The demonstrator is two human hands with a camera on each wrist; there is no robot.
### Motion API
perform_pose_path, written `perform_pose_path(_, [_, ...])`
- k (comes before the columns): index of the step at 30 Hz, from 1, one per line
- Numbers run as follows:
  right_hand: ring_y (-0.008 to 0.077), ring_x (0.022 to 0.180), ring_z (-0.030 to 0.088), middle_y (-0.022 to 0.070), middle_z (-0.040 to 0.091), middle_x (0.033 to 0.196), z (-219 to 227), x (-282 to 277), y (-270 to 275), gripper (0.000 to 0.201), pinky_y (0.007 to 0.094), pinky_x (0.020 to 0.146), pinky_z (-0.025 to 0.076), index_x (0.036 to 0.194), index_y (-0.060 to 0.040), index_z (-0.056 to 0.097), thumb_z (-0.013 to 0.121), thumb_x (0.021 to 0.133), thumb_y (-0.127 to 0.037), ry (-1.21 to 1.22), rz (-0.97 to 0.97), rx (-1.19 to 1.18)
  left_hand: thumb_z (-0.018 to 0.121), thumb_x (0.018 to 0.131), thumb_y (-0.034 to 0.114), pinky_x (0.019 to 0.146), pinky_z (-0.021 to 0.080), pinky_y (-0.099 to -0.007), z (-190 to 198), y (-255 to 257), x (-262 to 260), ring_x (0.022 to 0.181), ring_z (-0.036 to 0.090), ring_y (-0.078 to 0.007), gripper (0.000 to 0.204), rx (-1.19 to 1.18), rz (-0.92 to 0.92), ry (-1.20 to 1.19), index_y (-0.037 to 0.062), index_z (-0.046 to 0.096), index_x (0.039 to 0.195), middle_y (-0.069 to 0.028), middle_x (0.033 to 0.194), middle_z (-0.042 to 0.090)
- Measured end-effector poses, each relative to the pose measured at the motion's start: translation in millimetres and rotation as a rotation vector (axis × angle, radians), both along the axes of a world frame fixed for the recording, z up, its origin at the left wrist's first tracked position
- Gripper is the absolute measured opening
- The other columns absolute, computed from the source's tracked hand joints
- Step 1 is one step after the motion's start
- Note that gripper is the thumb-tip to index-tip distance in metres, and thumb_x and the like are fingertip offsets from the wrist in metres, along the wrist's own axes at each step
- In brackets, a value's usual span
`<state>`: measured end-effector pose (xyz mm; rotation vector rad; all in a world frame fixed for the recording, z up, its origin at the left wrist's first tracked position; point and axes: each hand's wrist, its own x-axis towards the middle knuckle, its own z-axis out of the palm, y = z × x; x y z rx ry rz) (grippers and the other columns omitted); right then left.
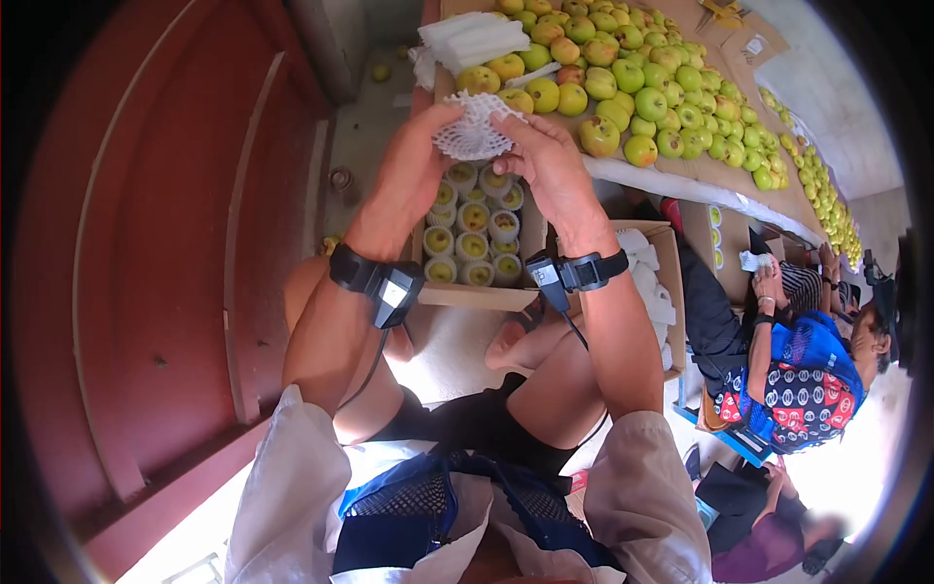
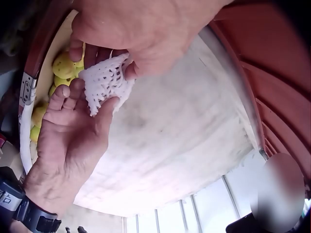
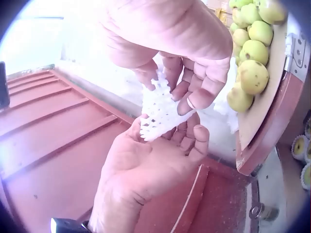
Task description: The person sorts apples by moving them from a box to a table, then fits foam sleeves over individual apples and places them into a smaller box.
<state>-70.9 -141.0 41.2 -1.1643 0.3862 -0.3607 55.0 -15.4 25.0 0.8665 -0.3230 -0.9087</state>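
Note:
A white foam fruit net [image 1: 474, 127] is stretched between my two hands above a carton. My left hand [image 1: 420, 161] pinches its left side. On the other side my right hand [image 1: 550, 161] grips it between thumb and fingers. The left wrist view shows the mesh [image 2: 108, 82] as a tapered sleeve, with the right thumb lying along its edge. No fruit shows through the mesh [image 3: 158, 114] in the right wrist view. Below the hands, the open carton [image 1: 477, 297] holds rows of apples [image 1: 473, 216], each in its own net.
Loose green-yellow apples [image 1: 652, 102] are heaped on a table [image 1: 715, 185] ahead. White nets [image 1: 477, 41] lie stacked at its left corner. Right of the carton stands a box [image 1: 673, 336] of more white nets [image 1: 642, 277]. A red door [image 1: 185, 243] is at left; people sit at right.

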Motion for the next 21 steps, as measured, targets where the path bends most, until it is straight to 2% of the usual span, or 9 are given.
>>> perform_pose_path(4, [0.0142,0.088,0.064,0.0053,0.072,0.108,-2.5,0.8,-3.8,0.024,0.0291,0.070,0.049,0.116,-0.0018,0.068,0.063,0.102,-0.021,-0.017,0.084,0.089,0.056,0.102,0.023,0.100,0.050,-0.0425,-0.2,3.5,2.4,0.113,0.065,-0.0208,0.034,-0.001,-0.013,0.000,0.0015,0.062,0.127,-0.0078,0.123,0.069])
perform_pose_path(9, [0.0187,0.090,0.065,0.0093,0.072,0.109,-3.2,3.4,-9.4,0.031,0.0309,0.072,0.050,0.122,0.0002,0.062,0.060,0.104,-0.024,-0.044,0.147,0.227,0.057,0.104,0.024,0.099,0.050,-0.0401,-9.1,4.9,9.9,0.113,0.064,-0.0206,0.035,-0.050,-0.052,0.104,0.0018,0.060,0.130,-0.0079,0.124,0.068])
perform_pose_path(13, [0.0212,0.088,0.067,0.0109,0.071,0.102,-7.6,6.2,-12.1,0.030,0.0329,0.073,0.052,0.117,-0.0021,0.064,0.061,0.103,-0.028,-0.086,0.066,0.346,0.062,0.102,0.022,0.100,0.048,-0.0371,-4.3,8.3,7.0,0.116,0.062,-0.0197,0.036,-0.088,-0.086,0.126,0.0031,0.060,0.133,-0.0062,0.127,0.067])
perform_pose_path(16, [0.0213,0.089,0.066,0.0106,0.070,0.105,-11.5,6.8,-17.6,0.031,0.0336,0.074,0.052,0.120,-0.0025,0.063,0.061,0.104,-0.029,-0.098,0.003,0.401,0.066,0.100,0.019,0.102,0.047,-0.0360,-2.6,8.7,7.6,0.117,0.061,-0.0186,0.038,-0.100,-0.183,-0.064,0.0040,0.059,0.135,-0.0046,0.128,0.066])
perform_pose_path(19, [0.0205,0.092,0.066,0.0090,0.070,0.108,-13.4,6.5,-20.2,0.030,0.0339,0.076,0.053,0.122,-0.0038,0.062,0.061,0.105,-0.029,-0.123,-0.037,0.419,0.067,0.099,0.015,0.100,0.048,-0.0355,1.0,10.2,3.1,0.116,0.061,-0.0170,0.040,-0.023,-0.148,-0.230,0.0041,0.059,0.136,-0.0039,0.128,0.066])
perform_pose_path(21, [0.0195,0.094,0.067,0.0071,0.069,0.111,-12.8,7.9,-18.0,0.030,0.0340,0.078,0.053,0.123,-0.0050,0.062,0.061,0.105,-0.029,-0.140,-0.085,0.438,0.066,0.099,0.013,0.100,0.048,-0.0349,0.1,10.6,1.6,0.115,0.061,-0.0158,0.039,0.046,-0.120,-0.238,0.0043,0.059,0.136,-0.0037,0.128,0.066])
